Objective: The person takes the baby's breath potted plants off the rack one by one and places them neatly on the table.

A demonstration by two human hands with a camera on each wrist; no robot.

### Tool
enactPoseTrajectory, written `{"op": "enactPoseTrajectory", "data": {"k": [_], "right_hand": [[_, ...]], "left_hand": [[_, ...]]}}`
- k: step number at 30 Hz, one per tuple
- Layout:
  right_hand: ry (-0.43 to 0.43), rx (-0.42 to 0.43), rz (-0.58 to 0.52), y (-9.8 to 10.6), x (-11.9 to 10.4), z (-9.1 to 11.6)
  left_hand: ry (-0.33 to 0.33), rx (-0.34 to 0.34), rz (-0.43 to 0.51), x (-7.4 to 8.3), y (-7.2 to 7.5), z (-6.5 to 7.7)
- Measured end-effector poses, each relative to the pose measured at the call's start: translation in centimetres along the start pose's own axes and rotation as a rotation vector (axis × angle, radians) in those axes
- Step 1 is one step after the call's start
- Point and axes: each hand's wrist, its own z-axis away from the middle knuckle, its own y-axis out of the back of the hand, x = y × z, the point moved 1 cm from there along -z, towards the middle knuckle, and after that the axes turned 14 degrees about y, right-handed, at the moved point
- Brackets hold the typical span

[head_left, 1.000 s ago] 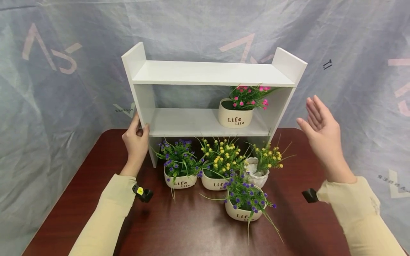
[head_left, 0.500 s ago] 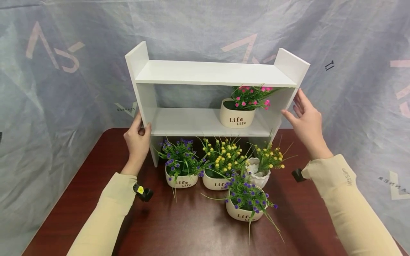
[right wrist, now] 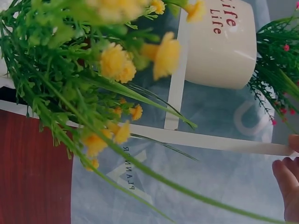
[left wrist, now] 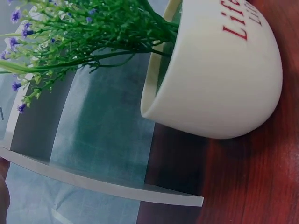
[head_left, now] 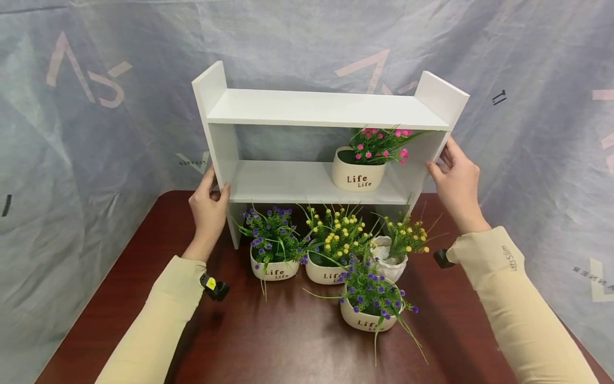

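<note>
A white two-tier shelf (head_left: 307, 109) stands upright on the table. My left hand (head_left: 209, 208) grips its left side panel, thumb at the front edge and fingers behind. On the opposite panel, my right hand (head_left: 458, 184) pinches the edge just below the top board; its fingertips also show at the panel edge in the right wrist view. On the middle board sits a cream pot with pink flowers (head_left: 358, 176). Below, in front of the shelf, are a pot of purple flowers (head_left: 274, 269), a pot of yellow flowers (head_left: 323, 272) and a white scalloped pot (head_left: 390, 266) with yellow flowers.
Nearer the front stands another cream pot of purple flowers (head_left: 369, 317), its long leaves reaching over the dark red table (head_left: 268, 341). A grey printed cloth (head_left: 297, 42) hangs behind the shelf and along both sides.
My right hand has come in from the right, away from the shelf, to hold its right panel. The left hand keeps its hold. The whole scene shifts slightly rightward in view.
</note>
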Motion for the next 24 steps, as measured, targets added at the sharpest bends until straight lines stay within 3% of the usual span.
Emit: {"op": "enactPoseTrajectory", "data": {"k": [7, 13, 24], "right_hand": [[-0.001, 0.035, 0.065, -0.3, 0.2, 0.1], [0.007, 0.042, 0.076, -0.4, 0.1, 0.1], [-0.006, 0.067, 0.082, -0.5, 0.0, 0.1]], "left_hand": [[0.028, 0.029, -0.014, 1.1, 0.4, 0.0], [-0.017, 0.091, 0.091, 3.4, 0.4, 0.1], [-0.261, 0.267, 0.219, 7.0, -0.8, 0.6]]}}
